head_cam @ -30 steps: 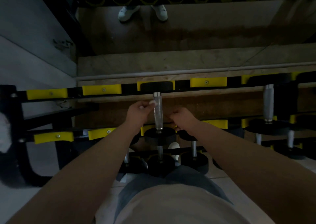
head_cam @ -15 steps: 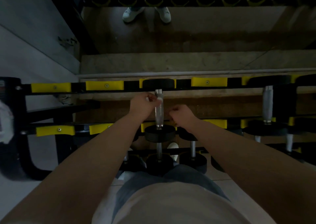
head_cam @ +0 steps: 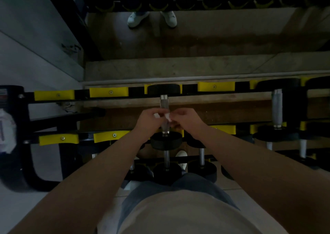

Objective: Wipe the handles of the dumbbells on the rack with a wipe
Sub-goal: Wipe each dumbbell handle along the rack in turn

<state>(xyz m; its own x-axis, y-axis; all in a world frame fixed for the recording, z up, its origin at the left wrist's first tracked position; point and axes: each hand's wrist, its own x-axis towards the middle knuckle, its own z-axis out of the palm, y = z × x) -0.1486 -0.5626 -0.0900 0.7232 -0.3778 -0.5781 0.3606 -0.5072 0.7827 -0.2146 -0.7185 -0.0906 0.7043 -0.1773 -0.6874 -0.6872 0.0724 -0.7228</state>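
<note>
A dumbbell with a silver handle [head_cam: 164,103] and black heads lies across the top tier of the black and yellow rack [head_cam: 109,92]. My left hand [head_cam: 149,120] and my right hand [head_cam: 186,120] meet over the middle of that handle. Small white bits of a wipe [head_cam: 167,117] show between the fingers of both hands, and both hands pinch it. The lower part of the handle is hidden behind my fingers.
A second dumbbell [head_cam: 277,109] lies on the top tier at the right. Smaller dumbbells [head_cam: 166,159] sit on the lower tier near my legs. A mirror behind the rack reflects white shoes [head_cam: 137,18]. A white object [head_cam: 6,132] hangs at the rack's left end.
My right hand has come up and left to the handle, joining my left hand there. Both hands now hold the wipe together over the handle's middle.
</note>
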